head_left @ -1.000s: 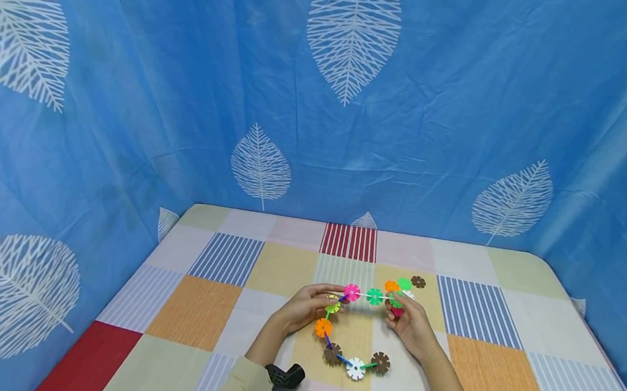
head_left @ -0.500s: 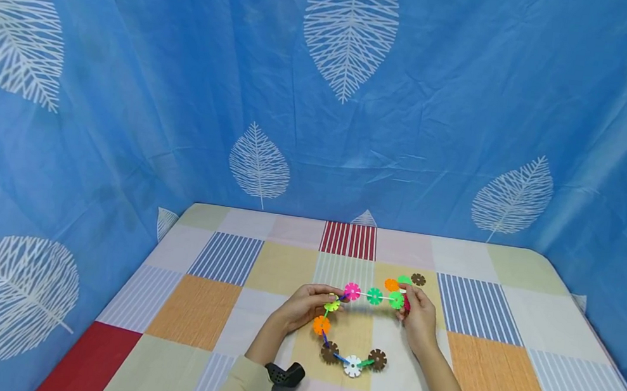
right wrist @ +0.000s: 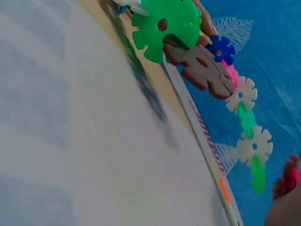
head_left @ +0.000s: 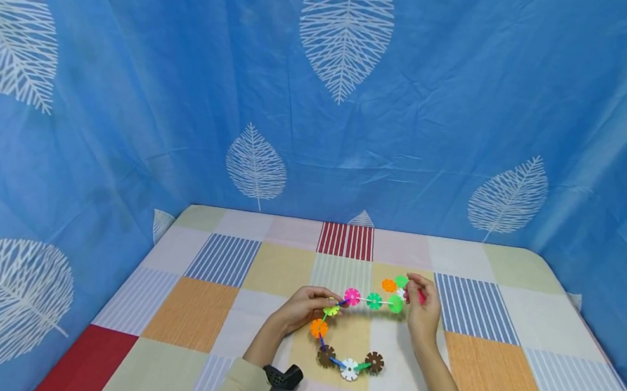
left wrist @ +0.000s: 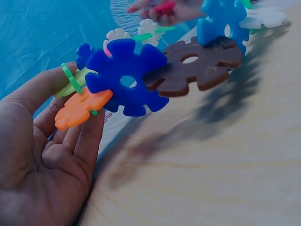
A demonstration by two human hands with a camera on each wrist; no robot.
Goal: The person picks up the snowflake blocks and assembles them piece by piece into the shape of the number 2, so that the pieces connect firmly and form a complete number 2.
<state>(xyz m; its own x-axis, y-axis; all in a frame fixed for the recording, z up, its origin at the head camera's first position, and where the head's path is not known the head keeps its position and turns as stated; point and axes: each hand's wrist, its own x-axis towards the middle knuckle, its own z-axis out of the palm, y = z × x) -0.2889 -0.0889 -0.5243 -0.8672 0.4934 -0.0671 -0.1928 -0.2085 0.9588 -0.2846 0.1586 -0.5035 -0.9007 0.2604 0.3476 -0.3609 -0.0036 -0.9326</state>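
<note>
A curved chain of notched plastic snowflake discs hangs from my left hand (head_left: pixel 306 309), which pinches it by a yellow-green disc (head_left: pixel 331 311). From there one end runs right through a pink disc (head_left: pixel 352 297) and a green disc (head_left: pixel 374 300) to a bright green end disc (head_left: pixel 395 303). The other end curves down past an orange disc (head_left: pixel 318 328) and a white disc (head_left: pixel 349 369) to a brown end disc (right wrist: pixel 202 66). Edge-on discs link them. My right hand (head_left: pixel 423 312) pinches a pinkish-red disc (head_left: pixel 421 297), apart from the chain's end.
Beyond the chain's right end, a loose orange disc (head_left: pixel 389 285), a light green disc (head_left: pixel 401 282) and a partly covered white disc (head_left: pixel 401 293) lie beside my right fingers. A patchwork cloth (head_left: pixel 274 268) covers the table, with blue leaf-print curtain (head_left: pixel 415 104) around it.
My right hand has moved off the chain's bright green end, right and slightly away from me, carrying the pinkish-red disc. The loose brown disc no longer shows. My left hand stays nearly still.
</note>
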